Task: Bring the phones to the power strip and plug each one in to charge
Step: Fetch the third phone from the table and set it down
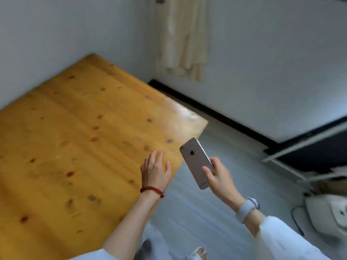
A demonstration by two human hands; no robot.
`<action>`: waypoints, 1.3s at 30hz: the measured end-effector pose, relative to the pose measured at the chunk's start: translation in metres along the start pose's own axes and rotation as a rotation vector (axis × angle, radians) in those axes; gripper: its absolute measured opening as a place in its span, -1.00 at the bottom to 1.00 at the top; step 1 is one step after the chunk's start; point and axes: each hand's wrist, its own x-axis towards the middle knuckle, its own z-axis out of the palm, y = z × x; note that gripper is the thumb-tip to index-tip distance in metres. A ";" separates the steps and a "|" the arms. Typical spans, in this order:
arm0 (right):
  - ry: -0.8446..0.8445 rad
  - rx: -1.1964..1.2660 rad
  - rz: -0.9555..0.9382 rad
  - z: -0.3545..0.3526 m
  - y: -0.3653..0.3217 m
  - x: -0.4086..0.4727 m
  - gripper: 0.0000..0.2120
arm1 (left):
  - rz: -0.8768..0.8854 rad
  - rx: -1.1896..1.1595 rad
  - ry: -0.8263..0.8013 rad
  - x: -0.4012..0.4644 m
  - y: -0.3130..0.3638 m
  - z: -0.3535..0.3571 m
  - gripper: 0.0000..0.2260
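Holding: right hand (218, 177) grips phone (196, 162), back side up, beside worktop edge.
Left hand (155, 170): fingers spread, empty, over worktop (75, 128).
Wrists: red bracelet (152, 190) left; watch (248, 208) right.

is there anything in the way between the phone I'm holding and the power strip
The power strip isn't in this view, so the path can't be judged. The phone is in your right hand, over open floor beside the wooden table.
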 end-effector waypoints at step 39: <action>1.708 0.562 1.372 -0.586 0.700 -0.642 -0.78 | 1.764 0.175 -1.288 -0.760 0.863 0.644 -0.62</action>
